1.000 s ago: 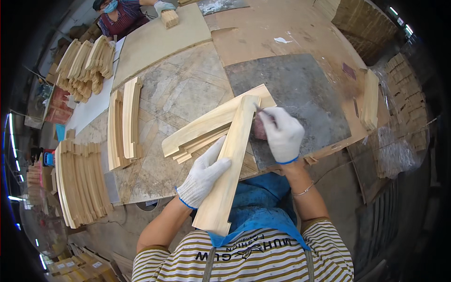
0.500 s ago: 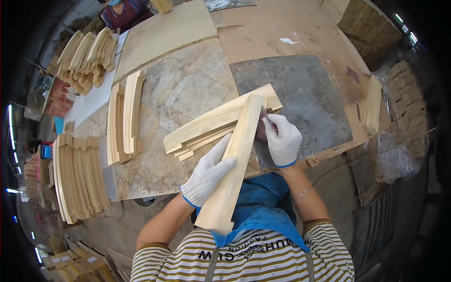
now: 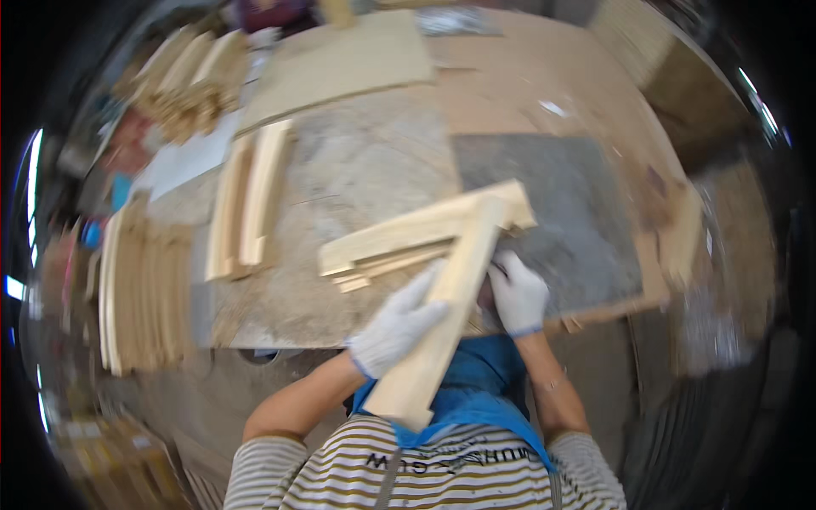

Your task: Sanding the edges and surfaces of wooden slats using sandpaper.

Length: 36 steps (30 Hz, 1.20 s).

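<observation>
In my gloved left hand (image 3: 398, 327) I grip a long, pale wooden rail (image 3: 455, 302) with a notched near end. It slants from my apron up across the table edge. My right hand (image 3: 520, 293), also gloved, is closed on a dark reddish sheet of sandpaper (image 3: 486, 297) against the rail's right edge; blur and the glove hide most of the sheet. Behind the held rail, more notched wooden rails (image 3: 408, 228) lie on the table, partly covered by its far end.
Two rails (image 3: 270, 187) lie at the table's left. A row of upright rails (image 3: 149, 293) stands at the far left, with stacked pieces (image 3: 191, 81) behind. A dark sheet (image 3: 565, 221) covers the right of the table. Wrapped stacks (image 3: 739, 255) stand beyond the right edge.
The view has shifted and blurred. My right hand has slid with the sandpaper along the rail's edge, nearer to me. The left hand keeps its grip on the rail.
</observation>
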{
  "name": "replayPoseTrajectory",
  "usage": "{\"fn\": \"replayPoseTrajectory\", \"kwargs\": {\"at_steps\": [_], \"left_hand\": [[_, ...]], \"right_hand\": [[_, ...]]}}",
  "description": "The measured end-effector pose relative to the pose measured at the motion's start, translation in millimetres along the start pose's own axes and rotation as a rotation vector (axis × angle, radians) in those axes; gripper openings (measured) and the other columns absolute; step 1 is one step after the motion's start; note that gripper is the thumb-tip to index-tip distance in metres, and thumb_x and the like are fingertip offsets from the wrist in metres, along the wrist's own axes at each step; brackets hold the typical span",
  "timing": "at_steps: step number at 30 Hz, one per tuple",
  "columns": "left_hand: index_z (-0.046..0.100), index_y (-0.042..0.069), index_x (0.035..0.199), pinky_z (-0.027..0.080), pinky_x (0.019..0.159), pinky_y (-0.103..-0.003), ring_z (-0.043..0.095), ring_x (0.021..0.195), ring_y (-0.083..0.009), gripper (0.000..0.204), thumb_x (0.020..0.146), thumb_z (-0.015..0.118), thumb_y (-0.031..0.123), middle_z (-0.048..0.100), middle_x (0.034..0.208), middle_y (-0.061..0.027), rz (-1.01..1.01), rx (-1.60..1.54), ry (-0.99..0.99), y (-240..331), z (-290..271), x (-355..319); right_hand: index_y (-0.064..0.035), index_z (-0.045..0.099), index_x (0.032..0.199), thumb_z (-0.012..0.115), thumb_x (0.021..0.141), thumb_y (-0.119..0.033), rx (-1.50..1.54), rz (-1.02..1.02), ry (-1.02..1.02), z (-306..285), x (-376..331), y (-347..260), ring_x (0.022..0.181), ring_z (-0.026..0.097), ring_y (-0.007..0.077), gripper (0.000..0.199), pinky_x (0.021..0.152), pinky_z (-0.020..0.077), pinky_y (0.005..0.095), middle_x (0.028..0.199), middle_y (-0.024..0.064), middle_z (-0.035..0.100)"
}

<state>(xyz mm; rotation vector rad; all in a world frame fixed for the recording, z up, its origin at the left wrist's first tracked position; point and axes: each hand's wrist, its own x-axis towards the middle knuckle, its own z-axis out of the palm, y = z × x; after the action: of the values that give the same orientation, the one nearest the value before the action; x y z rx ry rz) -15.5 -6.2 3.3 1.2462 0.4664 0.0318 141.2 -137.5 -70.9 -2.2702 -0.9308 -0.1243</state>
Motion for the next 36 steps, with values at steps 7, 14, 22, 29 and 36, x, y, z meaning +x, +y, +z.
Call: {"fn": "replayPoseTrajectory", "kwargs": {"at_steps": [7, 14, 22, 29, 36], "left_hand": [[0.025, -0.001, 0.150, 0.028, 0.112, -0.030, 0.036, 0.135, -0.0164, 0.072, 0.092, 0.058, 0.027, 0.039, 0.148, -0.0114, 0.035, -0.010, -0.047, -17, -9, -1], [0.024, -0.001, 0.150, 0.022, 0.115, -0.032, 0.030, 0.140, -0.0209, 0.076, 0.090, 0.059, 0.031, 0.035, 0.151, -0.0141, 0.264, -0.046, -0.094, 6, -21, 7], [0.044, 0.002, 0.143, 0.038, 0.102, -0.029, 0.049, 0.122, -0.0176, 0.059, 0.089, 0.056, 0.024, 0.050, 0.139, -0.0138, 0.321, -0.293, -0.279, 43, -75, -29], [0.040, 0.001, 0.143, 0.043, 0.099, -0.029, 0.052, 0.121, -0.0193, 0.056, 0.098, 0.044, 0.034, 0.053, 0.132, -0.0141, 0.219, -0.450, -0.089, 26, -104, -79], [0.038, 0.000, 0.142, 0.040, 0.102, -0.032, 0.052, 0.117, -0.0159, 0.053, 0.095, 0.051, 0.019, 0.053, 0.130, -0.0096, 0.709, -0.282, 0.580, 29, -108, -34]], "right_hand": [[-0.0009, 0.065, 0.092, 0.064, 0.087, -0.014, 0.304, 0.081, 0.009, -38, 26, -19, 0.074, 0.066, 0.0215, 0.014, 0.069, 0.0496, 0.0334, 0.081, 0.0156, 0.068], [0.0004, 0.064, 0.093, 0.062, 0.081, 0.004, 0.659, -0.103, 0.111, -96, 67, -16, 0.093, 0.058, 0.0161, 0.012, 0.086, 0.0461, 0.0294, 0.102, 0.0093, 0.064], [-0.0068, 0.065, 0.075, 0.078, 0.063, -0.017, -0.035, -1.171, -0.087, -87, 106, -122, 0.113, 0.058, 0.0340, 0.020, 0.102, 0.0423, 0.0508, 0.118, 0.0123, 0.063], [-0.0088, 0.063, 0.076, 0.079, 0.060, -0.015, 0.234, -1.275, -0.122, -31, 87, -155, 0.079, 0.062, 0.0286, 0.024, 0.067, 0.0479, 0.0385, 0.100, 0.0090, 0.064], [0.0014, 0.065, 0.091, 0.067, 0.081, -0.001, 0.721, -0.221, -0.510, 22, 43, -189, 0.092, 0.061, 0.0195, 0.010, 0.084, 0.0476, 0.0299, 0.106, 0.0130, 0.064]]}}
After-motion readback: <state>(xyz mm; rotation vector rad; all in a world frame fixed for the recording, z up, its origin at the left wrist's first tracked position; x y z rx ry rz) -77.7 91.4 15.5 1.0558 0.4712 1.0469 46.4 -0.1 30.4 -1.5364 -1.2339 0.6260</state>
